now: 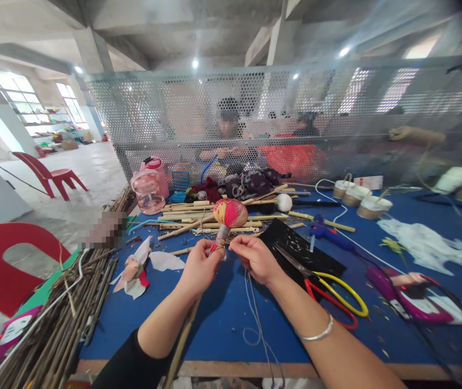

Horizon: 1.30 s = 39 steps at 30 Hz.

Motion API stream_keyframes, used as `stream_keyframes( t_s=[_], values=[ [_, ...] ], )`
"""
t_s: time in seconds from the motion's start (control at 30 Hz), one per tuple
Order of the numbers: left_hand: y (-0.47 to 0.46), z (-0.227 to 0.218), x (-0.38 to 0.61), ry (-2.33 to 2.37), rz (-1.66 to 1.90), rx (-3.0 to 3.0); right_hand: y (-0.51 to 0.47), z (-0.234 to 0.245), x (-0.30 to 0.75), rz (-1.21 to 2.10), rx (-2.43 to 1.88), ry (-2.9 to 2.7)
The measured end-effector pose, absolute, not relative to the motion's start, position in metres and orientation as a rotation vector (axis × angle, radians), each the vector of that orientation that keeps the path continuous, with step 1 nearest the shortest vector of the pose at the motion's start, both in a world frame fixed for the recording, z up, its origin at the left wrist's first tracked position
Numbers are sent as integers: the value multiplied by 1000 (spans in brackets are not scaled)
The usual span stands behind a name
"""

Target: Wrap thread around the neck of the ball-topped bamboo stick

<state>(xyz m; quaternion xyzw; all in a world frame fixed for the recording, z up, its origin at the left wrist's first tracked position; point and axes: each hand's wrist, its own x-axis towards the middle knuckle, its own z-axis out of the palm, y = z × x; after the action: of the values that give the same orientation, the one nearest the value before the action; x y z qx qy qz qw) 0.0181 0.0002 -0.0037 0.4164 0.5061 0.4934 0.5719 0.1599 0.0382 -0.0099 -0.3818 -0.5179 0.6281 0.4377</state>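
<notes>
A wooden stick topped by a round, red-and-yellow cloth-covered head [230, 213] is in my left hand [203, 266], whose fingers wrap the stick below a grey-bound neck [222, 233]. The stick's lower end [183, 340] runs down past my left forearm to the table edge. Just right of the neck, my right hand [253, 256] is closed in a pinch on a thin string, which is drawn close to the binding. Loose grey string [258, 329] hangs below that hand and curls on the blue table [223, 329].
Large scissors [316, 275] lie on a black sheet [291, 246] to the right, near a blue glue gun [328, 232]. Cloth scraps [134, 270] lie left, beside bundled twigs [65, 302]. Sticks [186, 216] and a perforated metal screen [174, 119] stand beyond; people sit behind it.
</notes>
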Motion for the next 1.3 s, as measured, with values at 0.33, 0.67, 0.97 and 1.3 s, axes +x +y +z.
stream_keyframes(
  t_s=[0.33,0.67,0.97,1.3],
  values=[
    [2,-12,18,1218,1164,1040,38,-7,159,1649,-882,-1146],
    [-3,1,18,1131,1154,911,45,-16,158,1625,-947,-1206],
    [1,-5,9,636,867,626,50,-19,172,1885,-692,-1262],
    [0,-16,19,1315,1167,1163,49,-26,155,1748,-1034,-1306]
  ],
)
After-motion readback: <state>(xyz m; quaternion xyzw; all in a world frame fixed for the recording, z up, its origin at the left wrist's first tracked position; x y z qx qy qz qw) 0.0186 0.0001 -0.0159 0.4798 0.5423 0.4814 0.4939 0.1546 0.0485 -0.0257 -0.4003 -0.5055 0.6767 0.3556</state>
